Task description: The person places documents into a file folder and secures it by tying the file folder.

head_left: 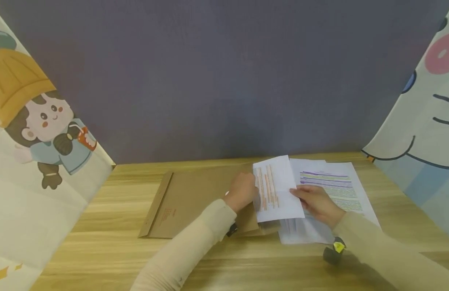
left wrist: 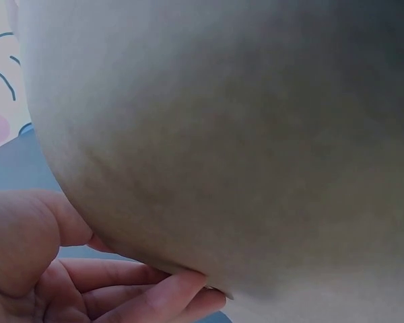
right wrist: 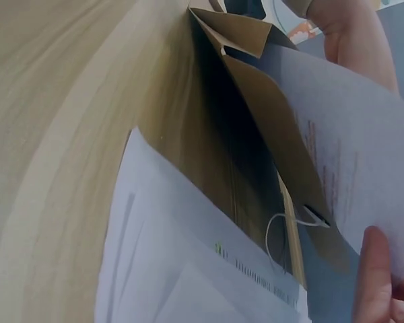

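A brown kraft paper envelope (head_left: 199, 202) lies on the table with its mouth toward the right. My left hand (head_left: 242, 192) grips it near that mouth; in the left wrist view, thumb and fingers pinch the edge of its bowed brown side (left wrist: 209, 155). Between thumb and fingers, my right hand (head_left: 320, 204) holds a creased white sheet (head_left: 288, 202) with orange-marked lines. The sheet's left part overlaps the envelope's mouth. The right wrist view shows the mouth gaping, the sheet beside its raised flap (right wrist: 276, 114), and a thin white string (right wrist: 269, 232) hanging there.
More printed sheets (head_left: 350, 194), marked purple and green, lie on the wooden table (head_left: 111, 238) beneath and beyond my right hand. A dark grey partition (head_left: 239, 81) rises behind the table. Cartoon-printed cloths hang at the left (head_left: 24, 194) and right (head_left: 403, 125).
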